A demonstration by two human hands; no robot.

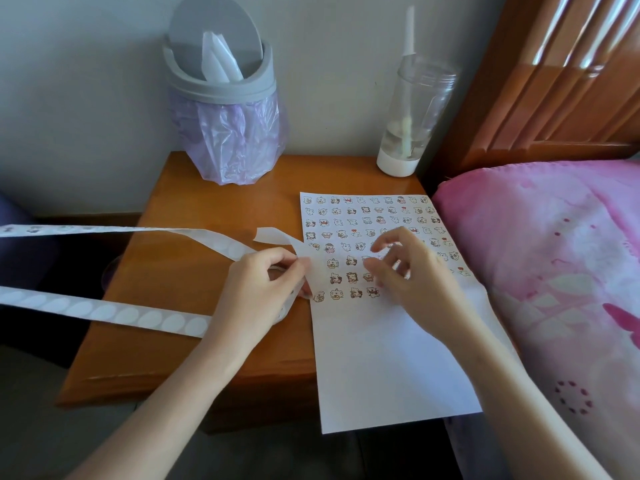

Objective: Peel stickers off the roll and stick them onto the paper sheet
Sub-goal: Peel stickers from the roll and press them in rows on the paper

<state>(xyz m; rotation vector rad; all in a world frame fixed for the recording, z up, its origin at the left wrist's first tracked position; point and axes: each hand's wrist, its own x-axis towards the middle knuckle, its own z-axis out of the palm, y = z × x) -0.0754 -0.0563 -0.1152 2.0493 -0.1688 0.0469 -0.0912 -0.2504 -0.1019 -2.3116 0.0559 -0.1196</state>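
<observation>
A wooden bench [173,341] stands by a pale wall, with a bin [225,91] at 11 o'clock. The paper sheet [381,358] lies on its 3 o'clock side, with stickers [363,216] on the upper half. The left grip [266,282] pinches the sticker strip [104,311] at the sheet's 9 o'clock edge. The right grip [408,271] curls over the stickers, too blurred to tell if it holds one.

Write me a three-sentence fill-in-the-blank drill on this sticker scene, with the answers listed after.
1. The bag lining the bin is ____.
2. The left hand grips the sticker strip, which trails off the table on its ____ side.
3. The right hand is over the paper sheet; the blanket beside it is ____.
Missing words: purple; left; pink.
</observation>
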